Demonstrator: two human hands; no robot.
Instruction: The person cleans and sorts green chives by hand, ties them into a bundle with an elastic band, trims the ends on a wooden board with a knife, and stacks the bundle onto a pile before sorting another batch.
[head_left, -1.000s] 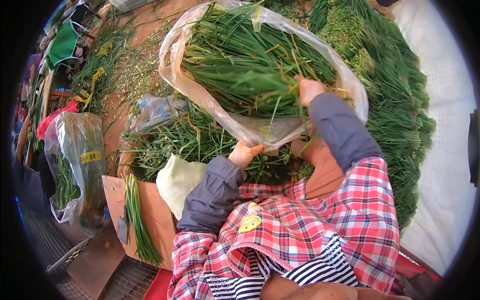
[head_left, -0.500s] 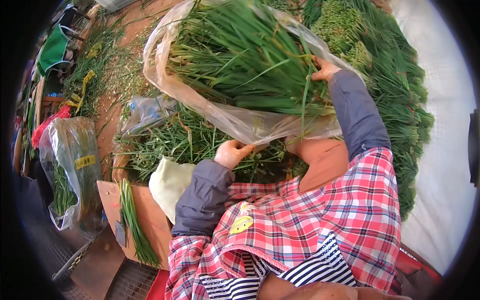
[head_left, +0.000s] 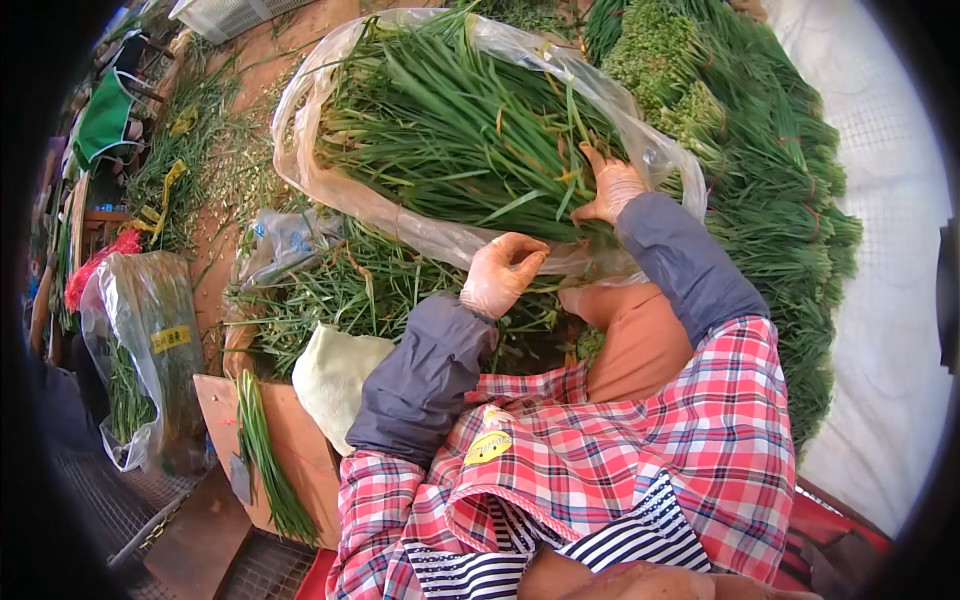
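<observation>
A big clear bag (head_left: 296, 140) lies open at the far middle, and it is full of long green leaves (head_left: 450, 130). The leaves lie on their side, one on top of another. The right hand (head_left: 608, 190) is at the right end of the bag, and its grip is spread, with the thumb and fingers touching the leaves. The left hand (head_left: 503, 275) is at the near edge of the bag. Its grip has the thumb and first finger bent close together, but I cannot tell if they pinch the plastic.

A messy heap of loose leaves (head_left: 370, 290) sits near the bag, on its left. A pale cloth (head_left: 340, 385) is near the left sleeve. Left of the cloth, a green bunch (head_left: 268, 460) lies on a wooden board (head_left: 310, 440). Farther left, a smaller bag (head_left: 165, 290) with a yellow label (head_left: 170, 339) has green stalks in it. On the right, tied bunches (head_left: 770, 200) make a big pile beside a white sheet (head_left: 890, 200). A white basket (head_left: 235, 12) is far left.
</observation>
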